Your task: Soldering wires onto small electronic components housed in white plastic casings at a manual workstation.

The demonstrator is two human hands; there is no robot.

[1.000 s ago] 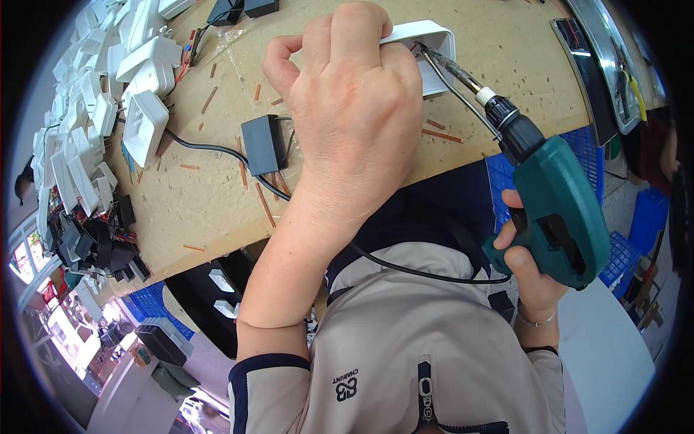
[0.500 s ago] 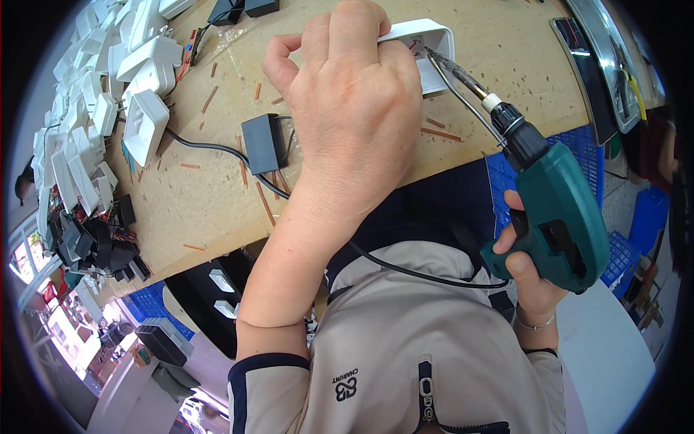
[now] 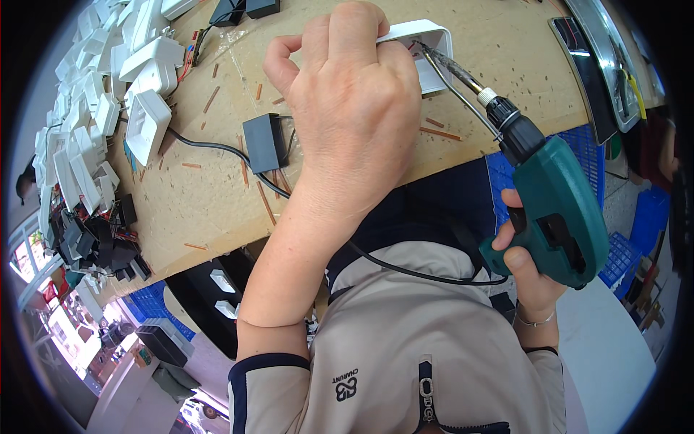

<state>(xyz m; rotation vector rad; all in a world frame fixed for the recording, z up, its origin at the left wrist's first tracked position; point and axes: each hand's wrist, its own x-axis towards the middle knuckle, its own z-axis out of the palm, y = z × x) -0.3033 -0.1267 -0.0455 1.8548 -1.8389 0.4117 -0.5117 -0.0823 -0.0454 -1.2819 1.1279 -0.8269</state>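
Observation:
My left hand [image 3: 358,101] is closed at the near left rim of a white plastic housing [image 3: 437,72], whose open side shows a little red inside. Most of its fingertips are hidden behind the back of the hand. My right hand [image 3: 531,282] grips a green soldering gun [image 3: 560,210] with a finger at its black trigger. The gun's dark tip and thin metal feed tube reach into the housing, meeting near its inner wall. Beside my left wrist lies a small black box [image 3: 264,143] with a thin black wire.
A heap of white housings [image 3: 90,123] lines the table's left side, with black boxes and wires [image 3: 101,246] below it. Copper-coloured sticks [image 3: 266,204] lie scattered on the brown tabletop [image 3: 195,224]. A black cord [image 3: 419,275] crosses my lap. Blue crates [image 3: 585,155] stand beyond the table edge.
The soldering gun has shifted very slightly to the left, its tip still inside the housing. My left hand and the housing have hardly moved.

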